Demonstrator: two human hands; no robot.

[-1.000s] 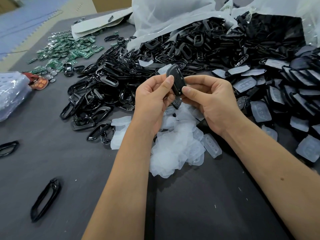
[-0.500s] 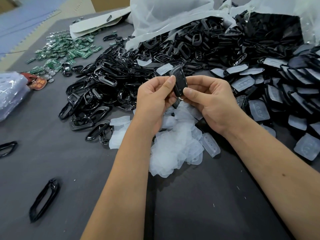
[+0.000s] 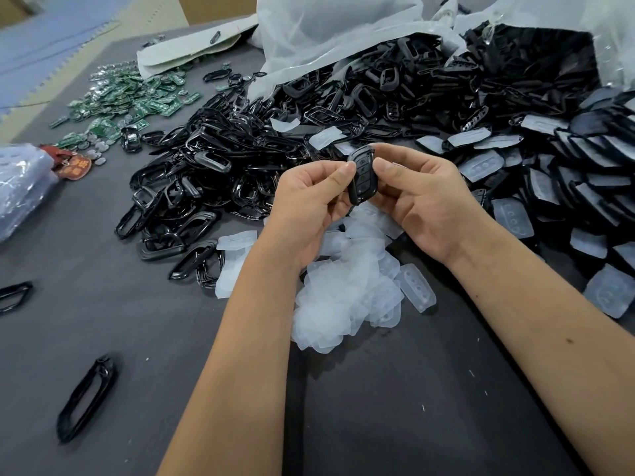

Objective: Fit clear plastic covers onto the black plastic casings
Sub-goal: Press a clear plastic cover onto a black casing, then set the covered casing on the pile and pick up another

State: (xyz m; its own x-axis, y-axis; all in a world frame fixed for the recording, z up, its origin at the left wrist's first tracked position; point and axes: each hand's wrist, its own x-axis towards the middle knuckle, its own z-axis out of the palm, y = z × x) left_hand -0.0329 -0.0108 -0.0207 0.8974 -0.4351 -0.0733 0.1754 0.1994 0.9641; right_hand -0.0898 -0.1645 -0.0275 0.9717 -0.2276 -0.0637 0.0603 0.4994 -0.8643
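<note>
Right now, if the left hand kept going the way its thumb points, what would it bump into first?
The left hand has its thumb pointing right, at the black casing it already pinches. Just past that comes the right hand, gripping the casing's other side. Depth is hard to judge, but nothing else seems between them.

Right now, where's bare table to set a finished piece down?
Free: dark grey table between the forearms, below the clear plastic cover pile; also the left patch around the lone black oval frame. Crowded: black casing heap ahead, covered casings right.

Grey table (image 3: 395,424) bears black casings (image 3: 213,187), clear covers (image 3: 343,304), green boards (image 3: 130,101).
</note>
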